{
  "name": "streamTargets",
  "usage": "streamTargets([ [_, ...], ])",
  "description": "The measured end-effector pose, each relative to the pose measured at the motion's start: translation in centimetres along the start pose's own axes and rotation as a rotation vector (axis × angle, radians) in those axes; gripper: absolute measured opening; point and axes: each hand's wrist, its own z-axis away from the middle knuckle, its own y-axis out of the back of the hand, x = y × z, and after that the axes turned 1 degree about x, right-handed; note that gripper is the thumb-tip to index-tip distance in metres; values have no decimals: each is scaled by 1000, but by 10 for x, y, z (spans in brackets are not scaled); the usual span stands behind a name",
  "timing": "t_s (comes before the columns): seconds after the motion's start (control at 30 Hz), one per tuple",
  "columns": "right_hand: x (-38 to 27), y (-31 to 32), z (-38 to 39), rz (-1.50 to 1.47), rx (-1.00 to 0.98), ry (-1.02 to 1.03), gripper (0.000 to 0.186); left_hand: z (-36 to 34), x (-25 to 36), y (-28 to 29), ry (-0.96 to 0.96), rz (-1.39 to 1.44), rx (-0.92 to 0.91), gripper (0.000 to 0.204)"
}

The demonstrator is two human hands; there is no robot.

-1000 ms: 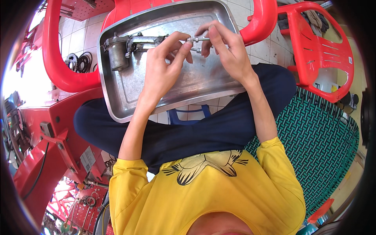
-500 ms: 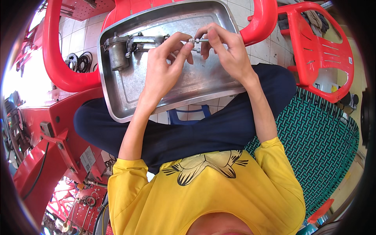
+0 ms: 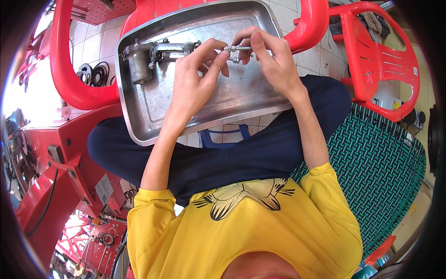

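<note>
Over a metal tray (image 3: 204, 122), my left hand (image 3: 197, 74) pinches one end of a slim silver bolt (image 3: 240, 48) with what looks like a nut on it. My right hand (image 3: 275, 60) has its thumb and fingers closed about the bolt's other end, to the right. Just below it shows a second small metal fitting (image 3: 235, 60); whether a finger holds it or it lies in the tray, I cannot tell. Left of my hands, a greasy metal part with a round canister (image 3: 139, 67) and a metal arm (image 3: 174, 48) rests in the tray.
The tray sits on a red plastic chair (image 3: 83, 95) in front of my crossed legs. Another red chair (image 3: 388, 65) stands at the right, beside a green-black woven seat (image 3: 371, 172). Red metal equipment (image 3: 88, 144) is close on my left. Toothed rings (image 3: 95, 74) lie on the tiled floor.
My right thumb and fingers have shifted slightly around the bolt's end, and more of its shank shows. My left hand stays nearly still.
</note>
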Motion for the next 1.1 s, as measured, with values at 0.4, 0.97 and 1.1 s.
streamTargets([
  [0.4,2,-3,0,-33,-23,26,52,1,5,2,40,-28,-58,19],
  [0.97,3,3,1,66,-115,20,54,1,4,2,48,-17,-59,22],
  [1.1,-4,1,2,53,-92,-28,56,1,3,2,57,-16,-60,22],
])
